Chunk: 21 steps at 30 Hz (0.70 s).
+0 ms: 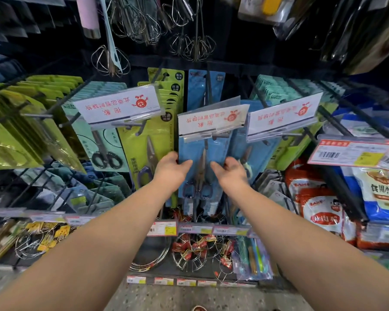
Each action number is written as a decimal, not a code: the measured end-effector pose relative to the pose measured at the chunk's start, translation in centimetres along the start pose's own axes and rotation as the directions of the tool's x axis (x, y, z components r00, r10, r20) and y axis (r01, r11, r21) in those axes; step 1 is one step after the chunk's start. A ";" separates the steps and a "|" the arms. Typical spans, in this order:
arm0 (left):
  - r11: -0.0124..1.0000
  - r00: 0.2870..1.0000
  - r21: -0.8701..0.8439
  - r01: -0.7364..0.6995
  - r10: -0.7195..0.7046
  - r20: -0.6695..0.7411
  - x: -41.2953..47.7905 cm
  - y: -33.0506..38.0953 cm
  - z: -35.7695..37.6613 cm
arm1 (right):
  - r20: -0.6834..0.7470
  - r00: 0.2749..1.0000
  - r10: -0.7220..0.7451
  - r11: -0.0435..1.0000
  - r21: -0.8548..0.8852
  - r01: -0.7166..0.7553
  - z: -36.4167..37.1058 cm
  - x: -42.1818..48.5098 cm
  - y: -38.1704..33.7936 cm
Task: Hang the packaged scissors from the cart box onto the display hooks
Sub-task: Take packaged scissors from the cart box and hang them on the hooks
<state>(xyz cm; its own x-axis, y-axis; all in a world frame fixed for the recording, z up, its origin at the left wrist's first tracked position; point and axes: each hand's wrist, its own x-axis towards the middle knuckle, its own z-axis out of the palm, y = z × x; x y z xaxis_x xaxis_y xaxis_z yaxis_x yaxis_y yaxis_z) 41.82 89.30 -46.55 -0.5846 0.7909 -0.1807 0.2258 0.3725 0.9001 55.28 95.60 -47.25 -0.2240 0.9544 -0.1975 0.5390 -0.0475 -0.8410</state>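
Blue scissors pack (190, 151): upright on the middle display row, its top behind the centre label tag (211, 121); green scissors pack (144, 140) just to its left
Left hand (171, 170): pinches the pack's left edge, thumb in front
Right hand (230, 173): pinches the right edge likewise
Above: wire whisks (193, 48)

Dark display rack (234, 63) filled the view, dimly lit at top; speckled grey floor (189, 297) below it; price-label rail (202, 228) ran across its lower part.

Head camera: single wide-angle view – faces forward and downward, near the display hooks (140, 129), floor at bottom edge.
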 end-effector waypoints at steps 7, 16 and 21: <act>0.995 1.000 0.100 -0.009 0.011 -0.021 -3.5 0.1 -1.2 | 0.100 0.994 0.044 0.983 -0.181 -0.026 -1.3 -3.3 -0.4; 0.569 0.946 0.756 -0.324 0.172 0.275 -13.7 1.8 -6.4 | 0.217 0.962 -0.166 0.622 -0.734 0.273 -6.0 -14.2 -1.2; 0.375 0.901 0.820 -0.433 0.205 0.383 -19.3 1.9 -7.3 | 0.194 0.972 -0.129 0.513 -0.826 0.233 -8.4 -21.0 -0.3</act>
<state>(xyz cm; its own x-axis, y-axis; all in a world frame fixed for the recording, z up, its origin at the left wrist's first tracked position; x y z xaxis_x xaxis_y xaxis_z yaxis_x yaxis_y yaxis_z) 47.82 71.23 -38.45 -0.1821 0.9747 -0.1297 0.9767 0.1945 0.0906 66.65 78.01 -38.64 -0.4449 0.8770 -0.1817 0.8952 0.4415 -0.0612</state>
